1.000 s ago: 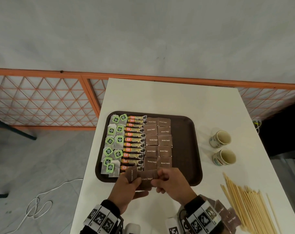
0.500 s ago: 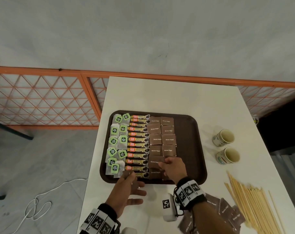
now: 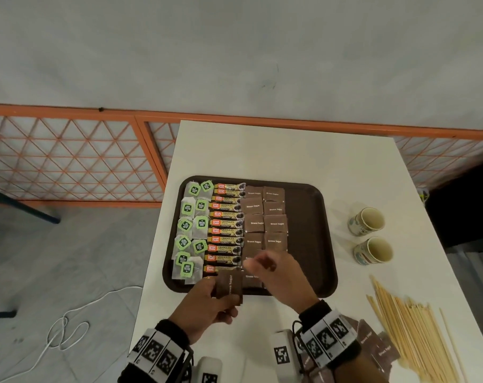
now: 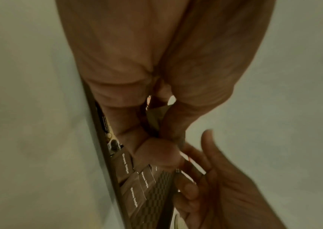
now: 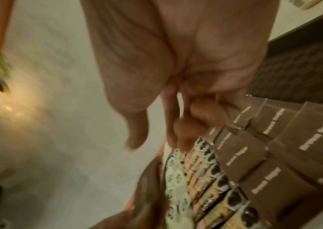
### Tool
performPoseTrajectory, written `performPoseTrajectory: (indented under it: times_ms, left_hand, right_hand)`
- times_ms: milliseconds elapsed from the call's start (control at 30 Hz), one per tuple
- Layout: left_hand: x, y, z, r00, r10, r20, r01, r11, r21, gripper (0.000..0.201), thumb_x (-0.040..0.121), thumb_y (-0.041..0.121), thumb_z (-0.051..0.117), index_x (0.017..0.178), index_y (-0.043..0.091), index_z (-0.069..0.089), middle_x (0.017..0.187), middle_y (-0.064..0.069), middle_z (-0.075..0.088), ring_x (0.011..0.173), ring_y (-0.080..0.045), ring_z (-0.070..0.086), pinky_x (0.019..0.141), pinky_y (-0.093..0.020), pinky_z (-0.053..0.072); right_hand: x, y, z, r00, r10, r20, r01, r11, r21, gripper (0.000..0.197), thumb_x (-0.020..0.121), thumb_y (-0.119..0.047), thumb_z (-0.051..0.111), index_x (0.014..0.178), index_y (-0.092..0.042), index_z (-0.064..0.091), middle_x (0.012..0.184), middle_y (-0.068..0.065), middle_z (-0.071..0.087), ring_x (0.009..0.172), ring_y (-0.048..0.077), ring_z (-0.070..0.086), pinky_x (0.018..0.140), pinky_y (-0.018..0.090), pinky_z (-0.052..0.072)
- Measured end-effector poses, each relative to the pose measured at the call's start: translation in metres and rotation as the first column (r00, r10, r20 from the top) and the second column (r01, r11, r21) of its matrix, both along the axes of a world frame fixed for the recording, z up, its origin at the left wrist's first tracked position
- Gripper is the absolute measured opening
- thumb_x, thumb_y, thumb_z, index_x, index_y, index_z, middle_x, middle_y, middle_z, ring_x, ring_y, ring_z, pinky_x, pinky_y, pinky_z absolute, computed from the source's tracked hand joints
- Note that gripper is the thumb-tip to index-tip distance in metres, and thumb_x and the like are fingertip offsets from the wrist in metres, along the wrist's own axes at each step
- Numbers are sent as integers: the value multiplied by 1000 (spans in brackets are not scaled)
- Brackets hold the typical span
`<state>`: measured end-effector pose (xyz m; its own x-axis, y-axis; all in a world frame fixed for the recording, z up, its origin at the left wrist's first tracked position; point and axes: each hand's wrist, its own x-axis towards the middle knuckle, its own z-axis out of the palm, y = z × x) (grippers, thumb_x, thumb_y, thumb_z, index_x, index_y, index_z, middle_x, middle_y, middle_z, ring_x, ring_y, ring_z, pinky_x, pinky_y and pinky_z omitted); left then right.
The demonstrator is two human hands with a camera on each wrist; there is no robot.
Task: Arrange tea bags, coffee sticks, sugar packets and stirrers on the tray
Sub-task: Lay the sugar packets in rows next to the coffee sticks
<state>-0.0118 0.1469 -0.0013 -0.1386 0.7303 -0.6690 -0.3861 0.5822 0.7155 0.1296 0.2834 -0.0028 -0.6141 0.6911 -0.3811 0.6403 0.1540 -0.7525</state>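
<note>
A brown tray holds green-tagged tea bags on its left, coffee sticks beside them, and two columns of brown sugar packets. My left hand pinches a brown sugar packet upright over the tray's near rim; in the left wrist view that packet sits between thumb and fingers. My right hand hovers just right of it over the near sugar row, fingers loosely curled and holding nothing. It hides the nearest packets. Wooden stirrers lie on the table at the right.
Loose sugar packets lie on the white table by my right wrist. Two paper cups stand right of the tray. An orange mesh fence runs behind and left; the floor drops off at the table's left edge.
My right hand took a packet forward, laid it at the near end of the sugar rows, and has drawn back toward the left hand. The left hand has raised its packet over the rim.
</note>
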Motion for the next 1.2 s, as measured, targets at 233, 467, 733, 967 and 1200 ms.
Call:
performPoseTrajectory:
  times_ms: [233, 467, 733, 967, 1200]
  left_hand:
    - [23, 17, 1, 990, -26, -140, 30, 999, 24, 13, 94, 10, 62, 105, 8, 67, 88, -9, 75, 80, -21, 70, 70, -31, 55]
    - [53, 29, -5, 970, 85, -228, -96, 995, -38, 8, 89, 3, 66, 94, -2, 63, 83, -17, 73, 66, -20, 69, 63, -29, 56]
    - [45, 5, -7, 932, -108, -345, 62, 988, -142, 24, 92, 30, 64, 82, 9, 59, 76, -9, 75, 67, -17, 69, 61, -27, 50]
    - [49, 3, -14, 921, -165, -352, 119, 982, -149, 23, 91, 32, 65, 83, 11, 61, 77, -7, 76, 70, -16, 69, 63, -27, 51]
    - [93, 17, -25, 743, -399, -537, 380, 912, -153, 20, 88, 32, 69, 74, 20, 60, 70, 1, 69, 63, -8, 63, 60, -16, 45]
  right_hand:
    - [36, -7, -6, 992, 64, -110, -71, 996, -54, 18, 87, -30, 70, 80, -14, 71, 75, 3, 69, 69, 19, 64, 67, 34, 54]
    - [51, 30, -36, 970, -241, -19, 237, 965, -114, 14, 88, -26, 71, 86, -14, 76, 74, 1, 71, 67, 11, 62, 69, 28, 52]
    - [44, 58, -65, 927, -321, 191, 347, 930, -121, 17, 82, -29, 77, 76, -14, 74, 76, 0, 74, 76, 10, 67, 75, 27, 56]
    - [46, 57, -56, 898, -368, 241, 388, 921, -37, 26, 77, -36, 81, 77, -14, 66, 83, 0, 68, 80, 13, 64, 64, 23, 46]
    - [127, 26, -18, 941, -184, 285, 166, 982, 88, 24, 78, -36, 78, 72, -20, 61, 72, -5, 63, 69, 11, 61, 61, 28, 52]
